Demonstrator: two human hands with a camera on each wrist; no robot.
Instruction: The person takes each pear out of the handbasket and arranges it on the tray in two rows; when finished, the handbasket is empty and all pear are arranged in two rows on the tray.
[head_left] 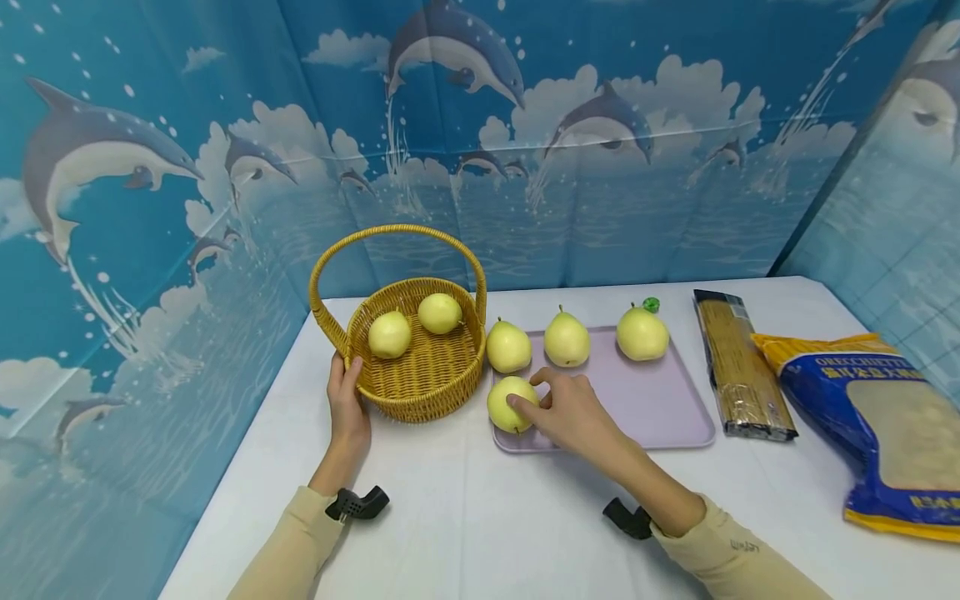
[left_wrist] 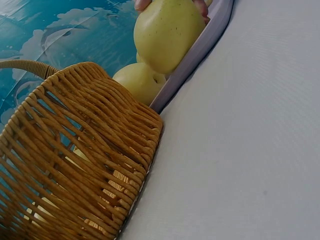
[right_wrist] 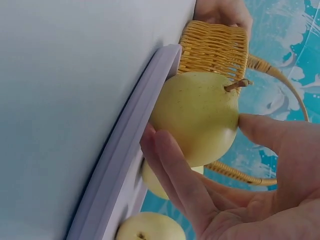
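A yellow wicker basket (head_left: 420, 408) with a tall hoop handle stands on the left of the table, two pale yellow-green pears inside it. My left hand (head_left: 348, 408) grips its left side, thumb by the rim. My right hand (head_left: 573, 414) holds another pear (head_left: 512, 405) between thumb and fingers, above the front left corner of a lilac tray (head_left: 660, 408). The right wrist view shows the thumb against this pear (right_wrist: 197, 112) on one side and fingers on the other. Whether it touches the tray, I cannot tell. Three more pears, including one (head_left: 567, 339) in the middle, form a row along the tray's back.
Right of the tray lies a flat pack of dry noodles (head_left: 742, 367). Beside it is a blue and yellow bag of pasta (head_left: 877, 425). A small green item (head_left: 651, 305) sits behind the tray. A dolphin-print curtain (head_left: 480, 167) closes off the back and sides.
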